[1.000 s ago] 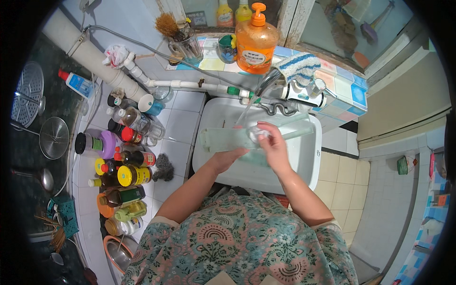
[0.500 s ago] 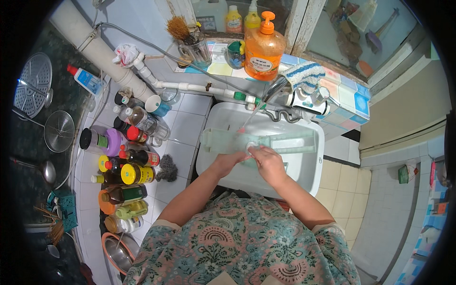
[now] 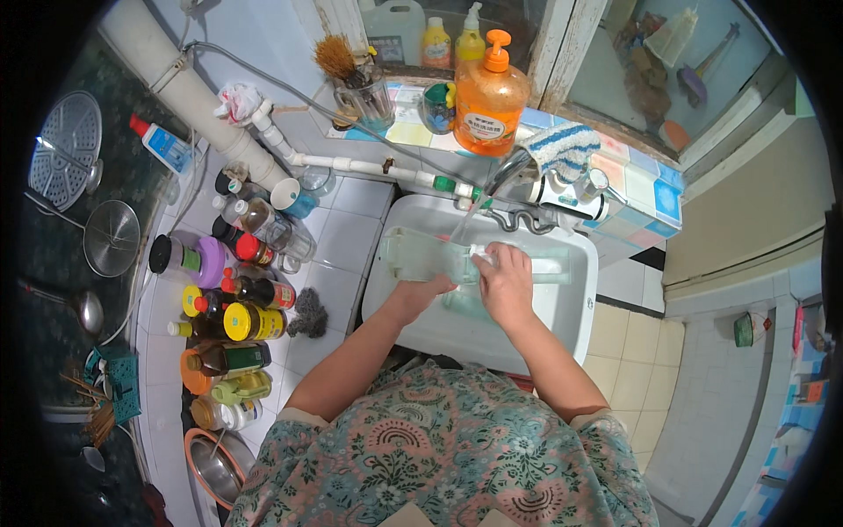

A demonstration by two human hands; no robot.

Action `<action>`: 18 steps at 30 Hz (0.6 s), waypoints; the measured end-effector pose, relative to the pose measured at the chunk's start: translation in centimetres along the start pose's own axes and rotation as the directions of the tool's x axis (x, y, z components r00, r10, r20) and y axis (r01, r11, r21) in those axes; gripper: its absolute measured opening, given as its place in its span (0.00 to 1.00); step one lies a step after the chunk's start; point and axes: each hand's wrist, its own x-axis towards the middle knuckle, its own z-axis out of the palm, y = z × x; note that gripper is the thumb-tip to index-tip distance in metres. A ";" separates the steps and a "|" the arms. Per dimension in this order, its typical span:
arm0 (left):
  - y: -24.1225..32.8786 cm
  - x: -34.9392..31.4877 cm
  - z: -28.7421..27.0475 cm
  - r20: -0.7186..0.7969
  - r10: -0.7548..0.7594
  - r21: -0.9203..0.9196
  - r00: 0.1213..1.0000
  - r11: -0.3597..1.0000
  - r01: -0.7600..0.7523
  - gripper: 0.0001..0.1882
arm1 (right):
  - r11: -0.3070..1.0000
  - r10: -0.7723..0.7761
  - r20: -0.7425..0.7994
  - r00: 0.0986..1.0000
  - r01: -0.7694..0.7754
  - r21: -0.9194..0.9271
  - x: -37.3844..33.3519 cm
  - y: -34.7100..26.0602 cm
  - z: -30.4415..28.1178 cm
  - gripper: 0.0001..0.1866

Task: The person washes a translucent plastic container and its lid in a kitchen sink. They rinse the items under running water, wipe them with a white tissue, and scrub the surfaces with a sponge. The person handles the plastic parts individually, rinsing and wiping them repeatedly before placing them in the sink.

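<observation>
A long, clear, pale-green plastic piece with a box-like left part point(image 3: 426, 255) lies across the white sink point(image 3: 590, 303). My left hand point(image 3: 417, 299) grips its near edge, the fingers partly hidden beneath it. Pinched in my right hand point(image 3: 507, 283) is a small white wad point(image 3: 480, 253), pressed to the middle of the plastic; whether it is sponge or cloth I cannot tell. A thin stream of water runs from the faucet point(image 3: 509, 173) behind onto the plastic. Under it, another pale-green sheet-like part point(image 3: 465, 305) shows in the basin.
An orange pump bottle point(image 3: 490, 101) stands on the tiled ledge behind the sink. A striped cloth point(image 3: 564, 149) drapes over the faucet. Left of the sink, several bottles and jars point(image 3: 255, 321) crowd the tiled counter, beside a grey scouring pad point(image 3: 308, 314).
My right hand has moved slightly right and away from my left, carrying the white wad along. My left hand remains at the near edge of the plastic, which has shifted a little.
</observation>
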 end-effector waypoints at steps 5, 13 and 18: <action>1.3 -0.3 -0.1 0.064 0.138 0.143 0.988 0.979 -0.146 0.34 | 0.999 0.033 0.054 0.998 -0.031 -0.028 0.2 0.0 1.0 0.18; 1.4 0.0 -0.9 0.044 0.191 0.213 0.981 0.957 -0.195 0.34 | 0.992 0.118 0.144 0.983 -0.123 0.029 1.2 0.1 3.2 0.20; 2.1 -0.1 -0.6 -0.026 0.189 0.191 0.982 0.965 -0.181 0.33 | 0.992 0.099 0.162 0.982 -0.110 0.058 2.5 0.3 3.1 0.20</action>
